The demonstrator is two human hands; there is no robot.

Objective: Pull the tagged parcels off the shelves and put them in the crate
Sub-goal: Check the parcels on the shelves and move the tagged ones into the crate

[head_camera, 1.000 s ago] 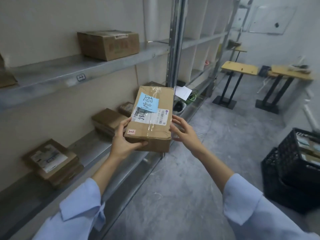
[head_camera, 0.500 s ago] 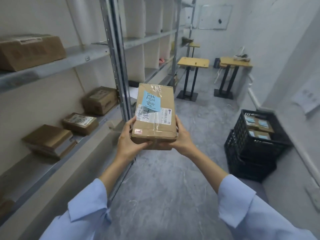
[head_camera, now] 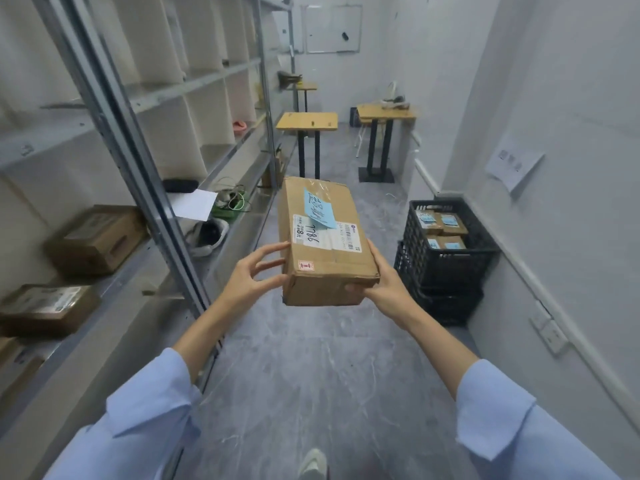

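A brown rectangular cardboard parcel point(head_camera: 322, 244), sealed with clear tape, is held in mid-air above the grey floor point(head_camera: 311, 375) at the centre of the view. A blue paper tag point(head_camera: 320, 211) with handwriting is stuck on its top face, overlapping a white printed shipping label point(head_camera: 327, 237); a small red-and-white sticker point(head_camera: 305, 265) is seen near its seven o'clock corner.

The parcel's near right corner is grasped by the right hand point(head_camera: 384, 285): the thumb is laid across the near face and the fingers are wrapped under the box. The left hand point(head_camera: 249, 275) is kept released, with fingers spread and nearly straight; only the fingertips point(head_camera: 282, 247) are seen touching the parcel's left side.

At three o'clock of the parcel, against the white wall, two black plastic lattice crates point(head_camera: 446, 268) are stacked. Several brown parcels bearing blue tags point(head_camera: 441, 225) are seen lying in the upper one. The held parcel is well apart from the crates.

At nine o'clock, grey metal shelving point(head_camera: 145, 188) is lined along the wall. Two brown boxes with white labels point(head_camera: 97, 237) point(head_camera: 48, 306) are stored on its lower shelf, along with a white sheet of paper point(head_camera: 194, 204) and a grey-and-white shoe point(head_camera: 207, 233).

At twelve o'clock, two wooden-topped tables on black legs point(head_camera: 306, 121) point(head_camera: 386, 112) are placed at the far end of the aisle.
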